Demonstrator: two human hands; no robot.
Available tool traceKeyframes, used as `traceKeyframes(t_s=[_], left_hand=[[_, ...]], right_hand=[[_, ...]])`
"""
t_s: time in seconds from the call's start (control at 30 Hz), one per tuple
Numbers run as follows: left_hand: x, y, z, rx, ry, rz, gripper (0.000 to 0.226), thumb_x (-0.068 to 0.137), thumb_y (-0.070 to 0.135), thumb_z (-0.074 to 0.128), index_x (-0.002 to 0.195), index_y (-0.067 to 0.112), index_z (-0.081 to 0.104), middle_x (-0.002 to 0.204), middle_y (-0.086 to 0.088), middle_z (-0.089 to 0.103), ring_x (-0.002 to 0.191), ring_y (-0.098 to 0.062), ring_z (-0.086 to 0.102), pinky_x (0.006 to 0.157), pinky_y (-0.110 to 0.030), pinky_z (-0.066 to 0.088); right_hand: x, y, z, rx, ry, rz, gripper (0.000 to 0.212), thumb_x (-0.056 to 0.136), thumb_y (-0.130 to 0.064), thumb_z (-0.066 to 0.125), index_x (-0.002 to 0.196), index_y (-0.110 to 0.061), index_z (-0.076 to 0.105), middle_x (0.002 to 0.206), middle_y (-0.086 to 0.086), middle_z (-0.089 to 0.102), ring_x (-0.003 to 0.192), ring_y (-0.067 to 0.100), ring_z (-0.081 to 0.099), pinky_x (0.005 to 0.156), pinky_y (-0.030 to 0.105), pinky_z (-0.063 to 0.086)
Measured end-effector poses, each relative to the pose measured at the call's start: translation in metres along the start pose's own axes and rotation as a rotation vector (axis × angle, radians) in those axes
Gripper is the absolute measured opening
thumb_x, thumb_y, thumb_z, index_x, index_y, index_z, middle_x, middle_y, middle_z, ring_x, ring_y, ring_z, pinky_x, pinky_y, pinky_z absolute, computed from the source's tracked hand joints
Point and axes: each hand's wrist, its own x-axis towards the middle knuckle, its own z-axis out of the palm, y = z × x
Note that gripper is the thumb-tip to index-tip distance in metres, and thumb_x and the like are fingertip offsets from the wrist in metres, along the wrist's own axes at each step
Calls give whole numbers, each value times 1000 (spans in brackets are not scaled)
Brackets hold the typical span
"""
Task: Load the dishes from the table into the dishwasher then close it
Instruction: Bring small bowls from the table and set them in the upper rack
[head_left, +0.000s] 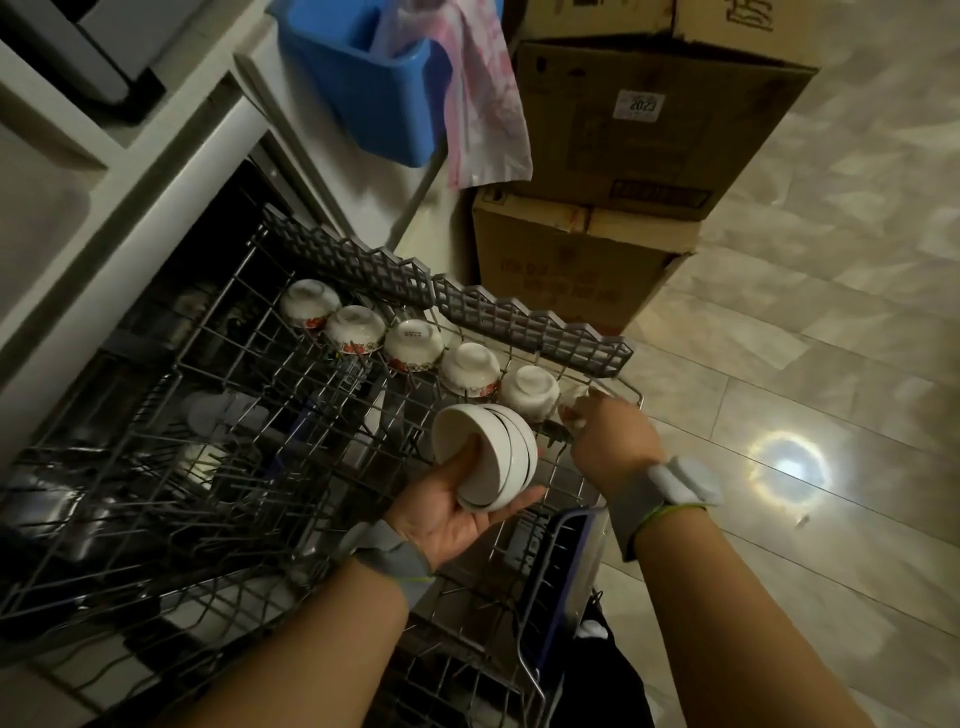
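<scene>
- The left hand (457, 506) grips a stack of bowls (485, 457) tilted over the rack (218, 415), thumb inside the rim.
- The right hand (613, 441) pinches a small cup (574, 400) at the row's 3 o'clock end.
- Glazed china is likely slippery, stiff and chip-prone; it is best taken by the rim.
- A cardboard box (649, 130) at 12 o'clock has a label reading "2023"; its other print is unreadable.

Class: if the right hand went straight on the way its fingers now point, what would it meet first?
The right hand already touches the small white upturned bowl at the near end of the row; beyond it, probably the wire dishwasher rack edge, though depth is unclear.
</scene>
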Motion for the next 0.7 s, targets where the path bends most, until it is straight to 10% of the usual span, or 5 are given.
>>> traceKeyframes(t_s=[0.13,0.3,0.43,0.53,0.7], left_hand=[[-5,6,-4,-2,46,48,78,38,11,97,111,2,70,121,-28,61,101,-42,66,67,-54,57],[-16,14,-6,-34,44,95,70,28,7,98,94,2,76,106,-24,69,91,-41,69,68,-62,55],[-20,20,-12,-58,30,98,78,41,6,96,113,6,68,124,-23,62,108,-44,62,74,-62,53],[-24,19,-13,-45,-32,86,64,49,8,94,109,6,72,128,-23,59,113,-43,59,78,-60,54],[-25,22,-20,-37,-48,57,60,56,8,91,113,5,70,131,-23,57,117,-41,58,82,-59,53]], right_hand=[[-6,-16,-44,93,759,-314,25,76,-9,51,96,-7,66,98,12,62,91,31,53,73,35,42],[34,-26,-51,-93,228,-204,30,97,-36,46,119,-16,55,115,10,62,97,29,57,78,35,46],[13,-21,-19,-25,355,-265,20,96,-25,50,100,-13,66,97,6,67,81,30,62,69,35,52],[-9,-12,23,-27,336,-334,20,87,-13,68,104,-3,71,109,16,70,101,36,67,94,40,49],[-11,-16,41,-120,173,-236,57,104,-35,26,153,-12,10,159,4,1,145,14,-7,115,30,-9]])
